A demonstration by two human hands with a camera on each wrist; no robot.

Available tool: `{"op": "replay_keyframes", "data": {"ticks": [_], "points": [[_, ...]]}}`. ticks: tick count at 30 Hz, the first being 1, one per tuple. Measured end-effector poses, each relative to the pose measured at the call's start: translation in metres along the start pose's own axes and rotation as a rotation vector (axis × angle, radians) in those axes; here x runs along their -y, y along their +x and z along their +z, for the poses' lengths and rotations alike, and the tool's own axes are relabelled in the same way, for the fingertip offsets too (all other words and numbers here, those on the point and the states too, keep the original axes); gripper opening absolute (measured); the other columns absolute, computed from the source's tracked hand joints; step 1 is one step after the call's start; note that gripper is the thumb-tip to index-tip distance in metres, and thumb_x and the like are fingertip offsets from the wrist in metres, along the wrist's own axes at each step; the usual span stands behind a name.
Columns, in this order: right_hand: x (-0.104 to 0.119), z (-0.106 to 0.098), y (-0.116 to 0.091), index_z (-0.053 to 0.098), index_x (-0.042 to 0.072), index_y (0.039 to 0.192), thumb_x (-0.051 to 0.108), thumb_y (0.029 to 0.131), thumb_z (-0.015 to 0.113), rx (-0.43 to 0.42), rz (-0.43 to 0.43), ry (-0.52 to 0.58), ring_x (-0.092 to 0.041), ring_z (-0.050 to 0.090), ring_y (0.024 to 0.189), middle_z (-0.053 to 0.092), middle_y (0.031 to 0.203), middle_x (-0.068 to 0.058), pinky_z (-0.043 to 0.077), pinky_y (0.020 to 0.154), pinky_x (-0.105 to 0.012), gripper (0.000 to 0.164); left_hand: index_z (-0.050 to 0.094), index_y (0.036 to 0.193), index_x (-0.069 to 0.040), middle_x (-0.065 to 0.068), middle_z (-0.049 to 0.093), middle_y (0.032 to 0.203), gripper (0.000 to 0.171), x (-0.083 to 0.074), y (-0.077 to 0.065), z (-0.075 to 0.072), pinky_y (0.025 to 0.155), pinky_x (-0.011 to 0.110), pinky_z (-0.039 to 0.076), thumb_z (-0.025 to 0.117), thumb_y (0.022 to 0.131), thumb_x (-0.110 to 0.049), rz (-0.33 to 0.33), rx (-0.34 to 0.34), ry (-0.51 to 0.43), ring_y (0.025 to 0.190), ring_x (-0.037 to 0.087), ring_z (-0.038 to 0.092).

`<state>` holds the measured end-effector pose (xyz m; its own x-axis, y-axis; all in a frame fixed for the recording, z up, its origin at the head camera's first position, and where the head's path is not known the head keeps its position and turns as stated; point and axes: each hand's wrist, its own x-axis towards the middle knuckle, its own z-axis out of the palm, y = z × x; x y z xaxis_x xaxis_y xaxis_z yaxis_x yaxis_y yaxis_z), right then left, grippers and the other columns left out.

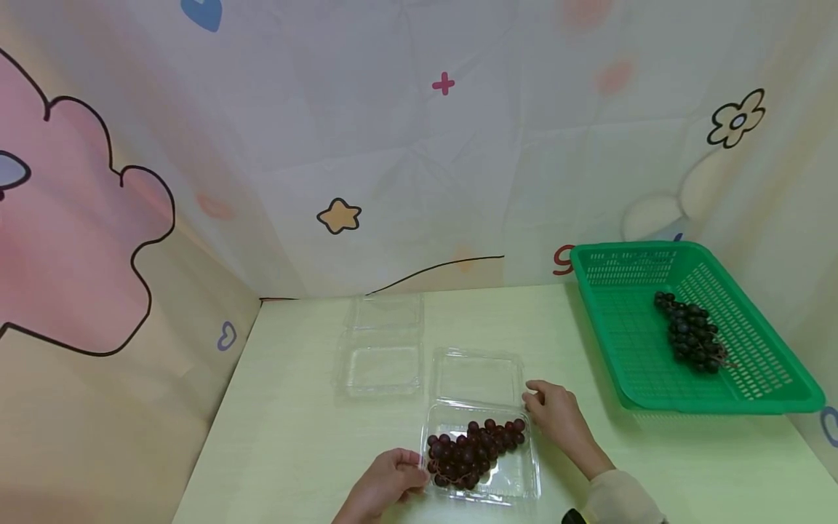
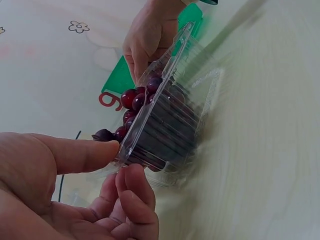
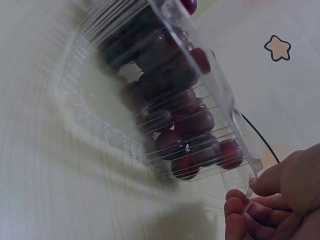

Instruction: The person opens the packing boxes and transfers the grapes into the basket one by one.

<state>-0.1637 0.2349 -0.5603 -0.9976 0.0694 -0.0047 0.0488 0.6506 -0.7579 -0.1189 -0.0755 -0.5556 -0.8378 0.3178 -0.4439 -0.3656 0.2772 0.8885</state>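
Note:
A clear plastic clamshell box [image 1: 517, 477] stands at the front of the table with its lid [image 1: 481, 375] folded back flat behind it. A bunch of dark red grapes [image 1: 468, 455] lies in the base, heaped to the left and back. My left hand [image 1: 389, 480] pinches the base's left rim, thumb on top and fingers below, as the left wrist view shows. By the hinge side, my right hand [image 1: 559, 418] has thumb and fingertips at the lid's right edge. In the right wrist view, the thumb [image 3: 272, 180] and forefinger pinch that clear edge.
A green basket [image 1: 605, 349] at the right holds another bunch of dark grapes [image 1: 694, 335]. Behind and left of the box, another clear container [image 1: 382, 367] lies opened out. A printed curtain [image 1: 406, 145] hangs along the table's back and sides.

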Motion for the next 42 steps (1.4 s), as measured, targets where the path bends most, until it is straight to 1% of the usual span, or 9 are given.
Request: {"op": "replay_keyframes", "data": {"ticks": [3, 7, 10, 17, 21, 25, 31, 38, 42], "points": [[0.000, 0.000, 0.000, 0.063, -0.018, 0.123, 0.004, 0.098, 0.063, 0.003, 0.009, 0.001, -0.014, 0.054, 0.062, 0.069, 0.078, -0.006, 0.046, 0.055, -0.028, 0.033, 0.060, 0.109, 0.004, 0.005, 0.069, 0.090, 0.021, -0.002, 0.002, 0.000, 0.069, 0.030, 0.051, 0.068, 0.093, -0.008, -0.012, -0.029, 0.002, 0.079, 0.016, 0.063], [0.000, 0.000, 0.000, 0.062, -0.018, 0.123, 0.004, 0.098, 0.063, 0.009, 0.021, 0.014, -0.014, 0.054, 0.062, 0.067, 0.077, -0.004, 0.045, 0.053, -0.027, 0.033, 0.060, 0.113, 0.005, 0.007, 0.067, 0.091, 0.025, -0.006, 0.006, -0.002, 0.068, 0.029, 0.052, 0.067, 0.095, -0.012, -0.001, -0.069, 0.010, 0.078, 0.016, 0.061], [-0.001, 0.000, 0.000, 0.062, -0.018, 0.123, 0.004, 0.098, 0.063, 0.009, 0.019, 0.017, -0.014, 0.054, 0.062, 0.067, 0.076, -0.004, 0.045, 0.053, -0.027, 0.033, 0.060, 0.115, 0.006, 0.009, 0.066, 0.092, 0.028, -0.012, 0.009, -0.004, 0.067, 0.031, 0.055, 0.067, 0.097, -0.014, 0.030, -0.106, 0.026, 0.076, 0.017, 0.062], [-0.003, 0.001, 0.001, 0.063, -0.018, 0.122, 0.004, 0.097, 0.064, 0.004, 0.008, 0.003, -0.015, 0.053, 0.063, 0.067, 0.076, -0.005, 0.045, 0.054, -0.027, 0.033, 0.059, 0.114, 0.006, 0.009, 0.065, 0.090, 0.029, -0.028, 0.021, -0.006, 0.067, 0.035, 0.060, 0.069, 0.098, -0.017, 0.112, -0.199, 0.085, 0.074, 0.017, 0.063], [-0.003, 0.001, 0.001, 0.062, -0.018, 0.121, 0.004, 0.097, 0.064, 0.005, 0.003, -0.006, -0.015, 0.053, 0.064, 0.067, 0.077, -0.005, 0.046, 0.055, -0.028, 0.033, 0.059, 0.113, 0.006, 0.009, 0.065, 0.090, 0.028, -0.035, 0.026, -0.004, 0.067, 0.036, 0.060, 0.068, 0.097, -0.015, 0.130, -0.207, 0.098, 0.075, 0.018, 0.062], [-0.004, 0.002, 0.002, 0.063, -0.018, 0.121, 0.004, 0.097, 0.064, 0.003, -0.002, -0.017, -0.015, 0.054, 0.065, 0.068, 0.078, -0.006, 0.046, 0.056, -0.029, 0.033, 0.059, 0.112, 0.006, 0.011, 0.066, 0.092, 0.026, -0.041, 0.029, -0.002, 0.066, 0.035, 0.060, 0.068, 0.097, -0.013, 0.140, -0.192, 0.108, 0.076, 0.020, 0.063], [-0.003, 0.002, 0.002, 0.064, -0.017, 0.121, 0.005, 0.098, 0.064, 0.000, -0.005, -0.026, -0.015, 0.054, 0.065, 0.068, 0.078, -0.005, 0.046, 0.056, -0.028, 0.032, 0.060, 0.113, 0.006, 0.012, 0.067, 0.093, 0.024, -0.042, 0.034, 0.001, 0.065, 0.032, 0.059, 0.067, 0.096, -0.010, 0.128, -0.174, 0.127, 0.078, 0.020, 0.062], [-0.006, 0.004, 0.001, 0.064, -0.018, 0.118, 0.003, 0.095, 0.065, -0.037, -0.065, -0.018, -0.014, 0.053, 0.064, 0.068, 0.076, -0.005, 0.047, 0.057, -0.029, 0.030, 0.060, 0.114, 0.010, 0.009, 0.062, 0.086, 0.024, -0.044, 0.038, 0.004, 0.060, 0.029, 0.059, 0.065, 0.094, -0.001, 0.127, -0.202, 0.158, 0.072, 0.019, 0.062], [-0.005, 0.004, 0.001, 0.065, -0.018, 0.118, 0.002, 0.095, 0.064, -0.045, -0.070, -0.016, -0.013, 0.053, 0.064, 0.068, 0.076, -0.005, 0.047, 0.057, -0.030, 0.030, 0.059, 0.112, 0.009, 0.009, 0.062, 0.085, 0.021, -0.043, 0.041, 0.005, 0.057, 0.027, 0.057, 0.065, 0.094, 0.003, 0.125, -0.204, 0.176, 0.068, 0.017, 0.060]]}}
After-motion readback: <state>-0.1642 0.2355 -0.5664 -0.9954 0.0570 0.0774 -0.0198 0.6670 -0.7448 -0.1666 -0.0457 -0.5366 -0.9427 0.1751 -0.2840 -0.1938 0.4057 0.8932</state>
